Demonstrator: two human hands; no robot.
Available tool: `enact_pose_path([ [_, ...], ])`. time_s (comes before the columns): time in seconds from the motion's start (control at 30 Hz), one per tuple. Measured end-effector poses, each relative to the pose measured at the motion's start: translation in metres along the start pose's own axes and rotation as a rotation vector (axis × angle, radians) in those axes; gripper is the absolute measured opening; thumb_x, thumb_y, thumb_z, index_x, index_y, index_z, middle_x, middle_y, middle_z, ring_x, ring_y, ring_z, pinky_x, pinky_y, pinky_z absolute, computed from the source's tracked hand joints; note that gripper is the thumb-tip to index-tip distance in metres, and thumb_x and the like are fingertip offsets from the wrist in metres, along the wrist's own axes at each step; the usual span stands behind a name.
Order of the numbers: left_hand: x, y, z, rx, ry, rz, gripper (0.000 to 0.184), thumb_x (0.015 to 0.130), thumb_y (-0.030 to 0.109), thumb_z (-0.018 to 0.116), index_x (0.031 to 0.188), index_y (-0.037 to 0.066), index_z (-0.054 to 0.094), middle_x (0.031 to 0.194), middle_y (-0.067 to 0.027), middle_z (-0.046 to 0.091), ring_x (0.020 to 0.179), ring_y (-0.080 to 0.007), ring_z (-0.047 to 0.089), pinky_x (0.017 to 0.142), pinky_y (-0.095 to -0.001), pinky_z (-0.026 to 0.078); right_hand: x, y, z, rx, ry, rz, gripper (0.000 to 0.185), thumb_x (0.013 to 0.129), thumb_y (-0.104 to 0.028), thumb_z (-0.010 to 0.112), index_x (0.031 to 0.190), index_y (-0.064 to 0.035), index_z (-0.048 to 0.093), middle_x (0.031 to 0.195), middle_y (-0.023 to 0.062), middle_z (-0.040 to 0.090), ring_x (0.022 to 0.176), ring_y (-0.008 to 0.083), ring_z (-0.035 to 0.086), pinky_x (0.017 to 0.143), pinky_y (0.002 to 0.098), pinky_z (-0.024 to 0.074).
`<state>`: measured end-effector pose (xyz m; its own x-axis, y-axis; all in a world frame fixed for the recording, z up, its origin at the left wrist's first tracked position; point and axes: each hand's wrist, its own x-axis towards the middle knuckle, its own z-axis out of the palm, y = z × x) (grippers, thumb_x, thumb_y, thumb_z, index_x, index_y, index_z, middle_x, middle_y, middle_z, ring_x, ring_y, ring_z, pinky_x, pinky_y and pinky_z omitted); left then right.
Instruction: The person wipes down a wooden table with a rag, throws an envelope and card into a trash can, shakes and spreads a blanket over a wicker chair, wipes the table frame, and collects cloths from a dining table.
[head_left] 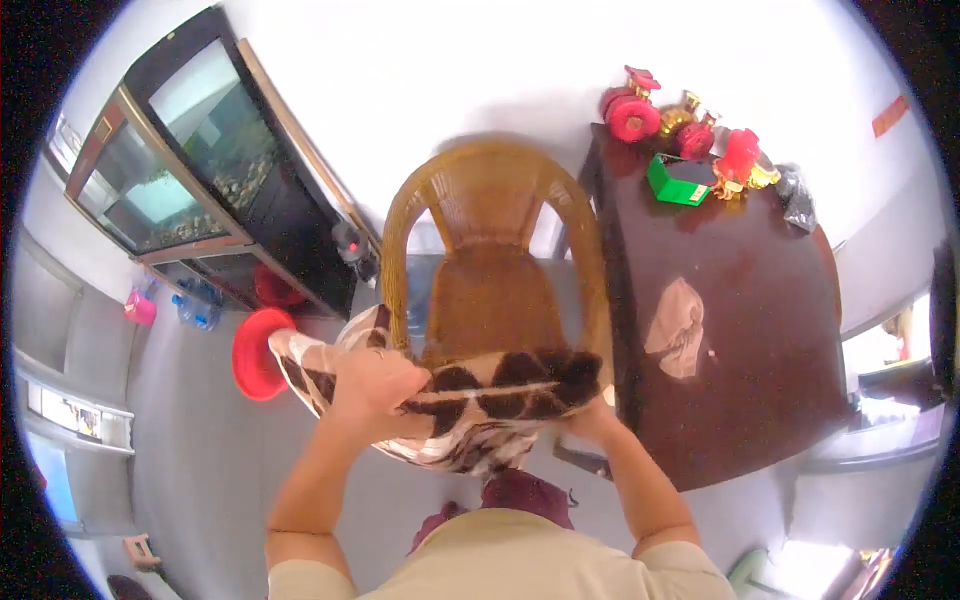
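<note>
Left hand [376, 382] clenched on patterned fabric [500, 400]; right hand [592, 418] at right end, grip hidden.

cloth [470, 405]: cream, brown patches (nearly black) | chair [495, 290]: golden brown | basin [254, 358]: red

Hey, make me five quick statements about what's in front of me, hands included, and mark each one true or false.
1. The left hand grips the patterned cloth. True.
2. The right hand is resting on the tabletop. False: the right hand is at the other end of the patterned cloth.
3. In this view, the chair appears between the glass tank and the dark table. True.
4. The green box is on the chair's seat. False: the green box is on the dark table.
5. The plain tan cloth lies on the dark table. True.
</note>
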<state>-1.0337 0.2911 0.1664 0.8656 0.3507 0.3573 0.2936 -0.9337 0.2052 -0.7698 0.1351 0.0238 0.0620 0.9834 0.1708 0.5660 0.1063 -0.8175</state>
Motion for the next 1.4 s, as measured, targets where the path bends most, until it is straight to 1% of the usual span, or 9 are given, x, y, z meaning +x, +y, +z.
enact_pose_path([
  [0.17, 0.078, -0.011, -0.038, 0.362, 0.179, 0.114, 0.039, 0.044, 0.035, 0.072, 0.069, 0.011, 0.052, 0.059, -0.0037, 0.047, 0.057, -0.0252, 0.051, 0.049, -0.0386, 0.038, 0.051, -0.005, -0.044, 0.317, 0.289, 0.049, 0.023, 0.062, 0.003, 0.069, 0.085, -0.0048, 0.069, 0.083, 0.0081, 0.066, 0.076, 0.0148, 0.062, 0.072, 0.0269, 0.0475],
  [0.27, 0.136, -0.037, -0.053, 0.43, 0.49, 0.266, 0.039, 0.047, 0.034, 0.074, 0.07, 0.01, 0.052, 0.059, -0.0035, 0.048, 0.056, -0.024, 0.052, 0.049, -0.0379, 0.04, 0.099, -0.027, -0.081, 0.038, 0.514, -0.319, 0.028, 0.067, 0.0, 0.068, 0.095, -0.0025, 0.064, 0.089, 0.0046, 0.066, 0.079, 0.0131, 0.061, 0.071, 0.0272, 0.0479],
  [0.37, 0.195, -0.067, -0.06, 0.524, 0.605, 0.331, 0.038, 0.058, 0.041, 0.074, 0.067, 0.011, 0.052, 0.056, -0.0019, 0.046, 0.049, -0.0197, 0.05, 0.044, -0.031, 0.04, 0.145, -0.026, -0.097, 0.508, 0.513, 0.006, 0.026, 0.072, -0.002, 0.068, 0.097, -0.0023, 0.062, 0.087, 0.003, 0.065, 0.079, 0.0097, 0.058, 0.072, 0.0255, 0.0468],
  [0.4, 0.212, -0.08, -0.058, 0.555, 0.628, 0.347, 0.04, 0.061, 0.044, 0.073, 0.066, 0.011, 0.051, 0.055, -0.0013, 0.046, 0.047, -0.0182, 0.048, 0.043, -0.0284, 0.038, 0.161, -0.033, -0.1, 0.242, 0.57, -0.038, 0.027, 0.072, -0.003, 0.069, 0.098, -0.002, 0.061, 0.088, 0.0023, 0.065, 0.08, 0.0088, 0.058, 0.072, 0.0253, 0.0466],
  [0.67, 0.308, -0.204, 0.005, 0.59, 0.625, 0.364, 0.04, 0.063, 0.047, 0.07, 0.07, 0.012, 0.052, 0.06, -0.0017, 0.047, 0.054, -0.0186, 0.051, 0.046, -0.029, 0.041, 0.272, 0.036, -0.098, 0.284, 0.792, 0.03, 0.025, 0.074, -0.006, 0.069, 0.097, -0.0021, 0.062, 0.088, 0.0013, 0.065, 0.079, 0.0104, 0.057, 0.071, 0.0253, 0.0452],
  [0.8, 0.32, -0.277, 0.061, 0.343, 0.458, 0.227, 0.04, 0.074, 0.045, 0.061, 0.099, 0.013, 0.057, 0.081, -0.0069, 0.059, 0.078, -0.0251, 0.059, 0.066, -0.0354, 0.048, 0.318, 0.073, -0.087, 0.128, 0.844, 0.111, 0.023, 0.071, 0.002, 0.065, 0.093, -0.0026, 0.061, 0.082, 0.0029, 0.063, 0.075, 0.009, 0.056, 0.068, 0.0238, 0.0442],
  [1.07, 0.331, -0.366, 0.149, -0.175, 0.131, -0.007, 0.049, 0.073, 0.024, 0.067, 0.117, 0.01, 0.051, 0.108, -0.0106, 0.058, 0.099, -0.0296, 0.055, 0.083, -0.0372, 0.045, 0.378, 0.156, -0.079, -0.312, 0.871, 0.272, 0.021, 0.068, 0.005, 0.061, 0.088, -0.0018, 0.06, 0.074, 0.007, 0.06, 0.068, 0.0146, 0.055, 0.064, 0.0258, 0.0438],
  [1.2, 0.312, -0.404, 0.197, -0.16, 0.225, -0.106, 0.052, 0.069, 0.028, 0.072, 0.114, 0.008, 0.054, 0.095, -0.0111, 0.06, 0.092, -0.0313, 0.054, 0.081, -0.0406, 0.041, 0.395, 0.175, -0.081, -0.089, 0.866, 0.19, 0.018, 0.068, 0.005, 0.061, 0.084, -0.0024, 0.06, 0.072, 0.0034, 0.059, 0.067, 0.0115, 0.052, 0.063, 0.0258, 0.0432],
  [1.4, 0.264, -0.42, 0.269, -0.069, 0.396, -0.785, 0.095, 0.051, 0.028, 0.083, 0.13, 0.007, 0.035, 0.125, -0.0209, 0.04, 0.117, -0.0357, 0.038, 0.094, -0.0486, 0.03, 0.426, 0.243, -0.09, -0.056, 0.761, 0.231, 0.017, 0.068, 0.002, 0.066, 0.083, -0.0031, 0.061, 0.074, 0.0021, 0.063, 0.068, 0.0107, 0.055, 0.062, 0.0263, 0.0441],
])
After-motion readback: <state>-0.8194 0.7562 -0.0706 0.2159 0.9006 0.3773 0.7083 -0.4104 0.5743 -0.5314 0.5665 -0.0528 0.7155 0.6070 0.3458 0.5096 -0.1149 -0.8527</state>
